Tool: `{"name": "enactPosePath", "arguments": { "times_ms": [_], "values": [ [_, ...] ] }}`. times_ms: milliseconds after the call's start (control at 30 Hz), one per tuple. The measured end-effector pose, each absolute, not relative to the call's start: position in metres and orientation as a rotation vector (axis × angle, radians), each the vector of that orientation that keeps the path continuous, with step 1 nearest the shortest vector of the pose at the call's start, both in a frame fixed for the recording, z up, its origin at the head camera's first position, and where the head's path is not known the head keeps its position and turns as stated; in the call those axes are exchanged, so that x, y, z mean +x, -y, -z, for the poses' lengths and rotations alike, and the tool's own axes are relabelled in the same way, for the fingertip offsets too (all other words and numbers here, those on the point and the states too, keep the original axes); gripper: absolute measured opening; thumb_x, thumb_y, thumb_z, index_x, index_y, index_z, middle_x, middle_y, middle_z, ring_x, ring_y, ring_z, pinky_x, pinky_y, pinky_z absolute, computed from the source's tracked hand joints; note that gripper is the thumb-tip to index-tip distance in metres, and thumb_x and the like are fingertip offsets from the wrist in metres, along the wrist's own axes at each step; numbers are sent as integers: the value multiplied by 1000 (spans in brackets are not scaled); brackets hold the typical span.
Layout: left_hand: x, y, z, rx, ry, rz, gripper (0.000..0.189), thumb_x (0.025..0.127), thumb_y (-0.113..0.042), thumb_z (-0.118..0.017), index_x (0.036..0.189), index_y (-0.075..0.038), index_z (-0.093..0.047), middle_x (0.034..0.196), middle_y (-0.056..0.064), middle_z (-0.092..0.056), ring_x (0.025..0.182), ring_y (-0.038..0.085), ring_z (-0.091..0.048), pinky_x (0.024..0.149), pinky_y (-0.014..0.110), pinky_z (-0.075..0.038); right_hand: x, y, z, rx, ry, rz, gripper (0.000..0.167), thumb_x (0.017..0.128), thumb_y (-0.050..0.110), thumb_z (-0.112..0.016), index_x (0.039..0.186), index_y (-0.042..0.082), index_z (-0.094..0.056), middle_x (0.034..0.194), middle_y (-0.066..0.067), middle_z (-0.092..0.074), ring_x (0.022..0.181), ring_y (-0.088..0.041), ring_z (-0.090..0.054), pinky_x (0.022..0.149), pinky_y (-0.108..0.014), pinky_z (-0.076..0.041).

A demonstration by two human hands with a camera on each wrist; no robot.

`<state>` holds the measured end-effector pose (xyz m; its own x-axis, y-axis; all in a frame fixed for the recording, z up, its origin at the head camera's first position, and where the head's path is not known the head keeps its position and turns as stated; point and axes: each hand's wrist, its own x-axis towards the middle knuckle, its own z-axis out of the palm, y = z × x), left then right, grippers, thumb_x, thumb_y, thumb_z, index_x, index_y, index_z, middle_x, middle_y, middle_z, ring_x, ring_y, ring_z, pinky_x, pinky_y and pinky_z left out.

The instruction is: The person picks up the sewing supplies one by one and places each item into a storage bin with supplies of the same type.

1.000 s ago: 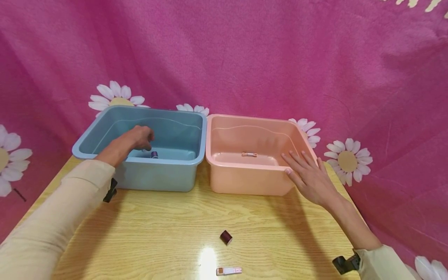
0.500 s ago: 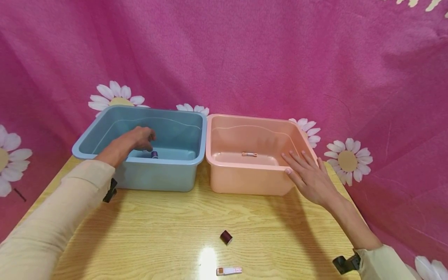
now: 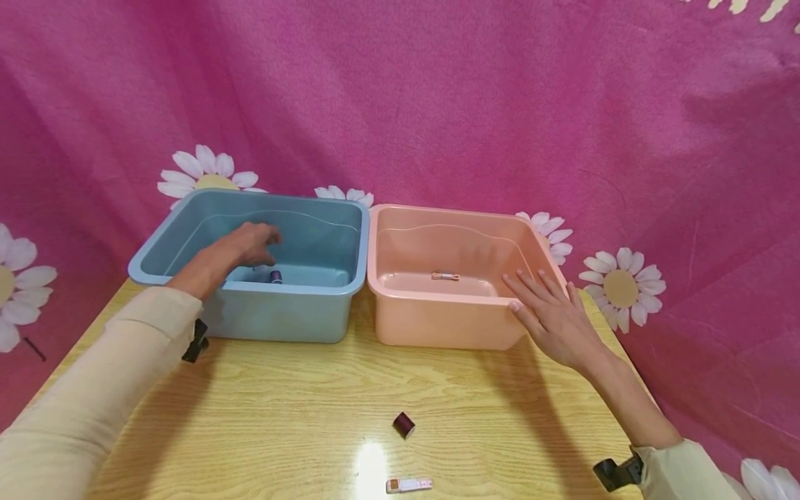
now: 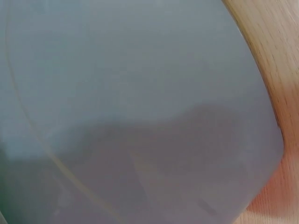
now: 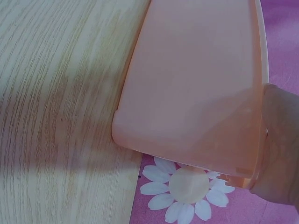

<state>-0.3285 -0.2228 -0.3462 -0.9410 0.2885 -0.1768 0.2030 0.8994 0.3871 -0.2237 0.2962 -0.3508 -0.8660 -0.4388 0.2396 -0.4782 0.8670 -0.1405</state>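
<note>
Inside the blue plastic basin, my left hand hovers with loosely bent, parted fingers and nothing between them. A dark purple thread spool lies on the basin floor just below the fingertips. My right hand rests on the near right corner of the peach basin, fingers spread and straight over the rim. In that basin lies a small peach skein of embroidery floss. The left wrist view holds only the blue wall and wood; the right wrist view shows part of the right hand at the rim.
On the wooden table, a dark maroon thread spool lies in front of the basins. Nearer me is a pink and brown floss skein with a paper band. A magenta flowered cloth hangs behind the basins.
My left hand's fingers have spread apart and lifted slightly away from the purple spool, which now lies apart from them. The right hand and both basins have stayed put.
</note>
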Motion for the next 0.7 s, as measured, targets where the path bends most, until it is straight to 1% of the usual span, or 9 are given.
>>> {"name": "enactPosePath", "arguments": {
  "times_ms": [133,300,500,700],
  "values": [
    [-327,222,343,440,-2889,-552,43,91,0,-68,130,10,-53,132,35,-51,120,48,-51,97,58,-46,-223,-297,350,704,2851,-293,52,107,40,-41,157,26,-35,158,-14,-33,145,-46,-20,108,-74,-3],
    [-323,226,338,518,-2927,-607,43,89,0,-69,128,10,-54,127,33,-54,115,46,-53,94,57,-48,-225,-296,352,710,2852,-286,52,107,40,-41,156,23,-37,158,-15,-34,146,-45,-19,109,-73,-3],
    [-317,223,330,524,-2944,-675,46,91,-2,-69,133,7,-52,131,31,-53,118,46,-52,93,57,-49,-224,-294,351,701,2855,-289,52,107,41,-41,156,23,-37,158,-13,-33,146,-45,-19,109,-72,-3],
    [-309,217,318,577,-2997,-706,48,90,-4,-70,133,6,-52,131,30,-55,120,44,-52,96,57,-47,-223,-295,351,693,2853,-287,52,107,41,-41,156,24,-37,158,-14,-34,146,-45,-19,109,-73,-3]
  ]
}}
